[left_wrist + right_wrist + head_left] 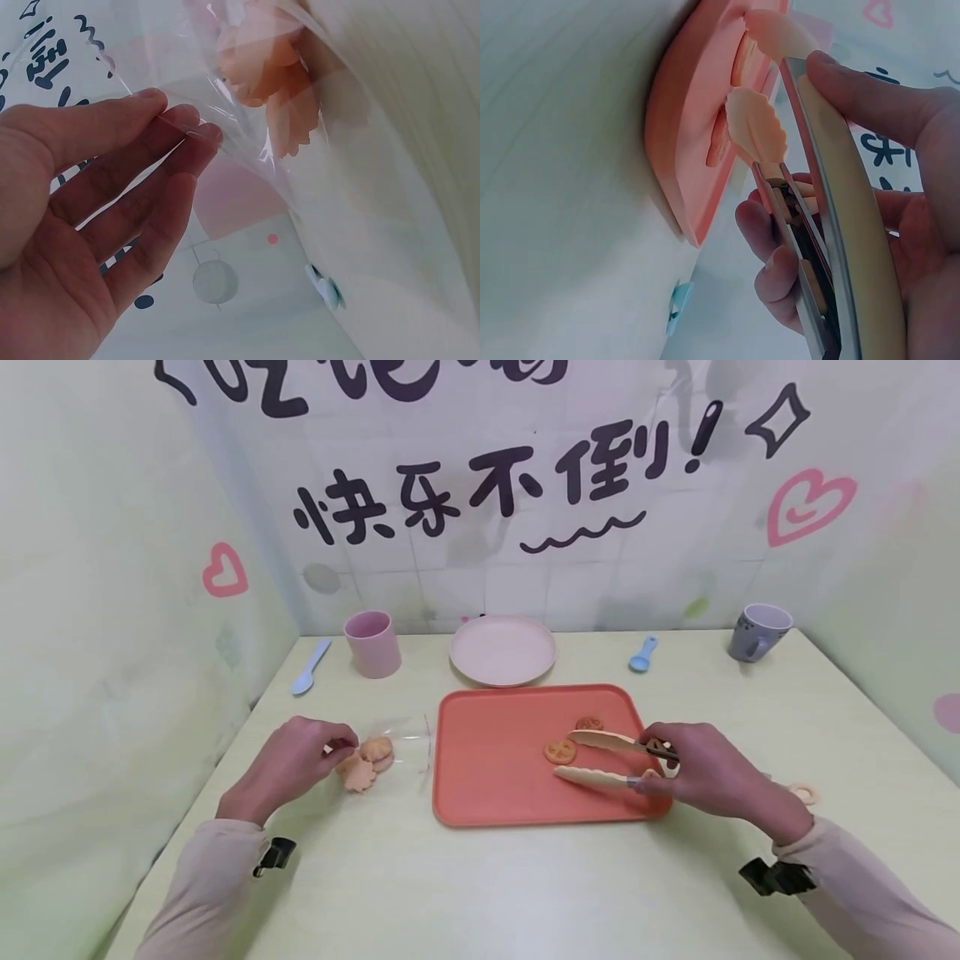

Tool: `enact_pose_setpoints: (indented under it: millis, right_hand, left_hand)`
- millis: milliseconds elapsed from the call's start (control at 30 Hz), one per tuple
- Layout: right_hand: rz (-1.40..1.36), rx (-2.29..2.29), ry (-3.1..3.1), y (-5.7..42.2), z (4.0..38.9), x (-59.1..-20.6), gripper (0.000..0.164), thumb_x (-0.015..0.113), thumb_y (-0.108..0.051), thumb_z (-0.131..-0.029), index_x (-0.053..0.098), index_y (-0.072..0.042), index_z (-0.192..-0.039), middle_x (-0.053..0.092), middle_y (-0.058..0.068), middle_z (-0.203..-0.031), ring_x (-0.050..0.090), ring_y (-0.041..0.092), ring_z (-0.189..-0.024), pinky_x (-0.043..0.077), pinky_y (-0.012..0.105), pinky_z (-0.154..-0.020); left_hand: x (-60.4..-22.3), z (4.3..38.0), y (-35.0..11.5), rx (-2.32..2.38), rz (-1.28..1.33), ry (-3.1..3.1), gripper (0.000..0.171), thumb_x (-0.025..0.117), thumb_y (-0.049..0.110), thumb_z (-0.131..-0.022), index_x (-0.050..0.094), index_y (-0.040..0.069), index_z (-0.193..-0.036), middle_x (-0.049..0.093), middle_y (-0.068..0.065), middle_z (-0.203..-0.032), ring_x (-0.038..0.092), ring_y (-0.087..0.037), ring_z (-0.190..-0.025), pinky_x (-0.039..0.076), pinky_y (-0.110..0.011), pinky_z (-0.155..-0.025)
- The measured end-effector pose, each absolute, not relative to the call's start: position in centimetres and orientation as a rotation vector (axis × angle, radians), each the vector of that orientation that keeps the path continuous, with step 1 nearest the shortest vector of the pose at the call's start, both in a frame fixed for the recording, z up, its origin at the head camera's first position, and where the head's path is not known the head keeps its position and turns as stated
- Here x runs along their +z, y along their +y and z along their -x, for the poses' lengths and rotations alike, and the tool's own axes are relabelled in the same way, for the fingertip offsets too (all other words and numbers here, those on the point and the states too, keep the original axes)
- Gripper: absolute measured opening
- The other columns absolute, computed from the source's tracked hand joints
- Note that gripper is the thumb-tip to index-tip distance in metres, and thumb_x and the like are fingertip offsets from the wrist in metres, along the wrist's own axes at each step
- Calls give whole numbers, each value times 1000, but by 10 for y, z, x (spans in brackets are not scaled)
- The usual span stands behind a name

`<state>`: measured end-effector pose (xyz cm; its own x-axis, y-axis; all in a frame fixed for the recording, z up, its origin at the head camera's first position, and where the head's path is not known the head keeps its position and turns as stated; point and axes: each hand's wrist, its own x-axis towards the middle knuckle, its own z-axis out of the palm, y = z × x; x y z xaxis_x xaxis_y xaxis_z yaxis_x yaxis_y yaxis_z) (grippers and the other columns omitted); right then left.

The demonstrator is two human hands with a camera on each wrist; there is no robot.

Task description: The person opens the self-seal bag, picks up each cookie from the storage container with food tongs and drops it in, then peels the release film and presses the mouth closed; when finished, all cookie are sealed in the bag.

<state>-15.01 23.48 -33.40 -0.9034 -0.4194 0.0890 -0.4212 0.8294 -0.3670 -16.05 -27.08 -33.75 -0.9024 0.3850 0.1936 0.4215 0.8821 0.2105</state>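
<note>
On the left, my left hand (296, 760) pinches the edge of a clear plastic bag (411, 747) between thumb and fingertips. Inside the bag lie a round cookie (377, 749) and a paler, scalloped cookie (356, 773); the left wrist view shows the bag film (232, 124) rising to the fingertips. My right hand (701, 768) grips tongs (600, 777) with cream scalloped tips. The tongs stand spread above the right half of a red tray (480, 806). A round pretzel-like cookie (559, 752) lies between the tips, and a darker cookie (589, 724) sits just behind the far tip.
Along the back stand a pink cup (373, 645), a pale pink plate (502, 652) and a grey-blue mug (759, 633). A light blue spoon (311, 668) lies at left, a blue measuring spoon (643, 655) right of the plate. The tongs' ring end (805, 793) shows behind the right wrist.
</note>
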Motion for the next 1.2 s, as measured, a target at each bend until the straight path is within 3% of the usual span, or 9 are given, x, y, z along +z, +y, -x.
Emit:
enact_pose_setpoints:
  millis: [433, 1000, 1200]
  right_hand:
    - [-701, 619, -3000, 231, 153, -333, 36, 86, -37, -78, 70, -12, -98, 60, -10, -74, 48, 6, -66, 40, 21, -57]
    - [-743, 651, -2971, 224, 158, -328, 35, 87, -35, -77, 71, -12, -98, 64, -9, -75, 50, 7, -67, 40, 21, -58]
    - [-793, 703, -2935, 209, 161, -327, 36, 88, -33, -76, 72, -11, -100, 65, -8, -78, 56, 11, -69, 46, 23, -62]
  left_hand:
    - [-337, 164, -268, -359, 634, -2917, 14, 78, 2, -83, 79, 9, -95, 78, -2, -88, 72, -14, -77, 61, -36, -70]
    - [-336, 166, -268, -397, 647, -2912, 13, 78, 2, -84, 79, 9, -95, 78, -1, -86, 72, -14, -77, 60, -34, -69]
    - [-336, 166, -270, -386, 638, -2927, 15, 76, 1, -84, 79, 10, -96, 78, -1, -88, 72, -15, -78, 60, -34, -69]
